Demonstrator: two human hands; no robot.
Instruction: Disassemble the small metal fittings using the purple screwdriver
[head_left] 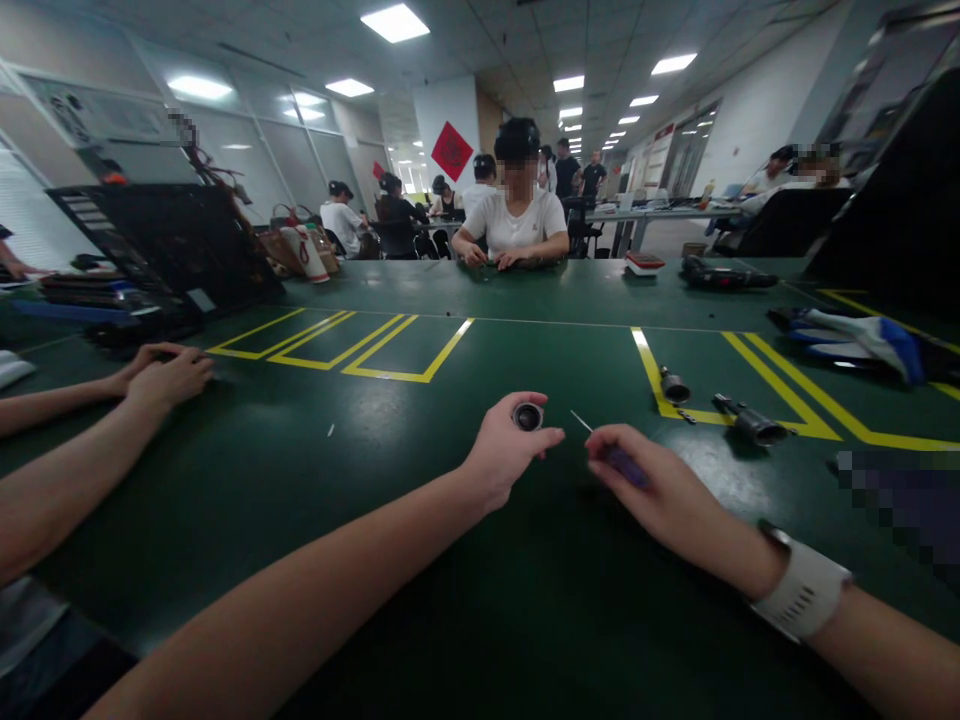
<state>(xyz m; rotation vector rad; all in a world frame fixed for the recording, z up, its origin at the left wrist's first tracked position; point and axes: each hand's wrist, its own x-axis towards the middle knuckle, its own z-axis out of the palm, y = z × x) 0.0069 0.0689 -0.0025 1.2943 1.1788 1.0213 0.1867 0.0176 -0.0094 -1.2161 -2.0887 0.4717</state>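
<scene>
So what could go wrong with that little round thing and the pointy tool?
The small round part is only pinched in the left hand above the green table, so it might slip and roll off. The thin tip of the purple-handled tool in the right hand points toward those fingers and could poke them. The loose dark parts nearby could get knocked.

The ring [527,416] sits in the left hand [504,455] above the surface [390,480]. Just right of the ring lies the screwdriver [611,452] in the right hand [651,487]; farther right, two cylindrical parts [675,386] [752,421]; far left, a co-worker's hands [161,375].
</scene>
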